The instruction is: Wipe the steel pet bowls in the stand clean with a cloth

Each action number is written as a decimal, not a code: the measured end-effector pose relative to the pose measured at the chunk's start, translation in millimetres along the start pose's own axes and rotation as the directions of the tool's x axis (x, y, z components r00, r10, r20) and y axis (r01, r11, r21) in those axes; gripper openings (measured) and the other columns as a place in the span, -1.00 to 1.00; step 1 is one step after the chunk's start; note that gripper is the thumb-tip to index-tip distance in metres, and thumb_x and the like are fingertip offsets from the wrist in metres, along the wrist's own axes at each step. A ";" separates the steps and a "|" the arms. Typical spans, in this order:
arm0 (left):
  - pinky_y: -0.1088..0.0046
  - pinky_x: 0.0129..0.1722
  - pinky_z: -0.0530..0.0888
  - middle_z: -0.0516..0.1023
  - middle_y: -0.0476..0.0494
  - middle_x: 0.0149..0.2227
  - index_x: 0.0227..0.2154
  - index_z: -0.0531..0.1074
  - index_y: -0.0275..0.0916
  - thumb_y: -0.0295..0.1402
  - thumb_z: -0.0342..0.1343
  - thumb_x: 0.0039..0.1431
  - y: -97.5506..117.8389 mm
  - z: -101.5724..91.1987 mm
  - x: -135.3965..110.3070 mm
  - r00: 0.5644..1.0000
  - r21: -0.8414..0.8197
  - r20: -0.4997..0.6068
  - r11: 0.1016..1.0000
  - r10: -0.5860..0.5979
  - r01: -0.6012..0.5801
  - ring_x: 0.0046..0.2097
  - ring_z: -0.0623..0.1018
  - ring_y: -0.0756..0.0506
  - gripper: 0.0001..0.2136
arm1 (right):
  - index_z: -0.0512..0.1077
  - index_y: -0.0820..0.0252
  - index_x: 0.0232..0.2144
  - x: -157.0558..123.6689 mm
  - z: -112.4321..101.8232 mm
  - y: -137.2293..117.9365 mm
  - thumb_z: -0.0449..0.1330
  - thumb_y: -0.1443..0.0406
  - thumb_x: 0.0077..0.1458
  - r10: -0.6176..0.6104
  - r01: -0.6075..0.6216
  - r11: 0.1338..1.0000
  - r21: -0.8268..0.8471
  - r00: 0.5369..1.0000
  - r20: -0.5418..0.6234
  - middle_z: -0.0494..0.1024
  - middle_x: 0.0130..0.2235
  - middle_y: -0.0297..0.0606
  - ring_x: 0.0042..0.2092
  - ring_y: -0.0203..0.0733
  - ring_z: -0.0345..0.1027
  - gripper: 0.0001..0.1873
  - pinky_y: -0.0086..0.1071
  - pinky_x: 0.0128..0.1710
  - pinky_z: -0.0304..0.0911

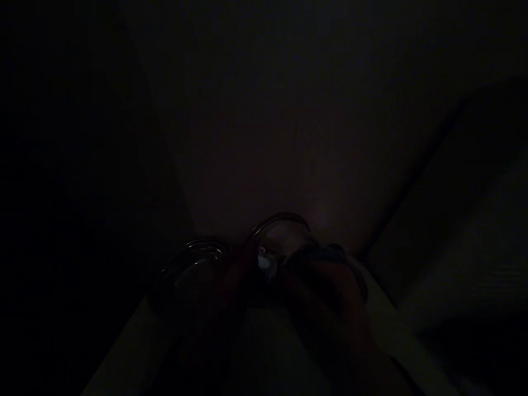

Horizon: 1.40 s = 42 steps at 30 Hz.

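The scene is almost black. Two round rims that look like glass show low in the middle: a left round rim (pixel 193 258) and a right round rim (pixel 280 224). A small bright glint (pixel 264 259) sits between them. My right hand (pixel 325 308) comes in from the lower right and lies against the right rim, with its fingers lost in the dark. A dim reddish shape that may be my left hand (pixel 233 278) lies between the two rims. Whether either hand grips anything is not visible.
A pale surface (pixel 379 308) runs under the hands towards the bottom edge. A dim flat plane (pixel 289 137) fills the middle above them. Dark masses stand at the left (pixel 82 192) and right (pixel 474 192).
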<state>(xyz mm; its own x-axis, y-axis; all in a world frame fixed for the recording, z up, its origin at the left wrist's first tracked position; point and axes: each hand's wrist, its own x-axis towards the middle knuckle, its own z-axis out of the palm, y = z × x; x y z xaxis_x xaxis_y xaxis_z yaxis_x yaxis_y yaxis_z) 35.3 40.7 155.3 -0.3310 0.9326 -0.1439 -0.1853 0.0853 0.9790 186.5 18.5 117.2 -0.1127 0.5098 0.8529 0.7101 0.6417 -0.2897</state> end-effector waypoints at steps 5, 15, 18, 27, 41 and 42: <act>0.44 -0.40 0.51 0.64 -0.12 -0.42 -0.48 0.56 -0.24 -0.16 0.27 -0.09 0.9 7.2 -4.5 0.996 -0.061 -0.041 0.995 -0.081 0.078 -0.35 0.61 -0.13 -0.77 | 0.34 -0.04 0.04 11.6 -6.2 9.5 0.14 0.40 0.12 -0.086 0.084 0.989 -0.117 0.996 -0.013 0.41 -0.09 -0.16 -0.11 -0.06 0.35 -0.56 -0.15 -0.21 0.39; 0.46 -0.45 0.49 0.63 -0.13 -0.46 -0.51 0.57 -0.26 -0.15 0.29 -0.17 -4.2 0.3 1.6 0.997 0.053 0.069 0.998 -0.047 0.044 -0.35 0.61 -0.15 -0.74 | 0.41 0.01 -0.06 13.3 -4.5 5.5 0.10 0.32 0.17 -0.029 0.035 0.997 -0.068 0.996 0.088 0.48 -0.17 -0.19 -0.19 -0.10 0.41 -0.72 -0.21 -0.28 0.41; 0.47 -0.40 0.49 0.62 -0.11 -0.46 -0.55 0.56 -0.25 -0.17 0.27 -0.13 -3.7 1.3 0.3 0.996 0.117 0.088 0.993 0.003 -0.013 -0.33 0.60 -0.14 -0.78 | 0.39 0.05 -0.02 13.0 -6.0 9.8 0.09 0.35 0.17 -0.030 0.038 0.991 -0.127 0.997 0.067 0.45 -0.13 -0.14 -0.16 -0.11 0.39 -0.68 -0.22 -0.27 0.41; 0.51 -0.43 0.47 0.62 -0.08 -0.49 -0.56 0.55 -0.25 -0.22 0.25 -0.09 -3.9 1.0 0.2 0.990 0.114 0.132 0.992 0.042 -0.057 -0.35 0.60 -0.12 -0.82 | 0.42 0.09 -0.07 16.2 -2.9 17.0 0.08 0.33 0.18 0.000 0.012 0.993 -0.115 0.995 0.100 0.48 -0.15 -0.14 -0.19 -0.11 0.41 -0.73 -0.23 -0.28 0.41; 0.45 -0.40 0.46 0.62 -0.13 -0.42 -0.46 0.56 -0.30 -0.18 0.27 -0.10 -10.7 7.2 3.2 0.990 0.019 0.106 0.995 -0.097 0.095 -0.32 0.60 -0.15 -0.75 | 0.43 0.17 -0.08 18.8 -0.9 17.4 0.08 0.34 0.19 0.001 0.012 0.995 -0.095 0.990 0.139 0.47 -0.14 -0.12 -0.15 -0.11 0.38 -0.75 -0.23 -0.24 0.40; 0.46 -0.40 0.46 0.62 -0.13 -0.42 -0.45 0.56 -0.29 -0.20 0.30 -0.12 -14.7 7.5 4.9 0.987 -0.021 0.104 0.992 -0.124 0.126 -0.33 0.59 -0.14 -0.75 | 0.43 0.18 -0.08 20.2 -1.5 18.9 0.08 0.34 0.19 -0.002 0.015 0.995 -0.100 0.991 0.132 0.47 -0.14 -0.12 -0.14 -0.11 0.38 -0.75 -0.22 -0.22 0.40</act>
<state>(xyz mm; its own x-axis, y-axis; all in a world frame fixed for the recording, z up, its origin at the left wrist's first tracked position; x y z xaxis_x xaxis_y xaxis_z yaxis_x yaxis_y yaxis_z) 43.3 46.6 141.3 -0.2076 0.9463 -0.2480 -0.2451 0.1951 0.9497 198.7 40.1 129.6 -0.2045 0.5798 0.7887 0.7742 0.5889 -0.2322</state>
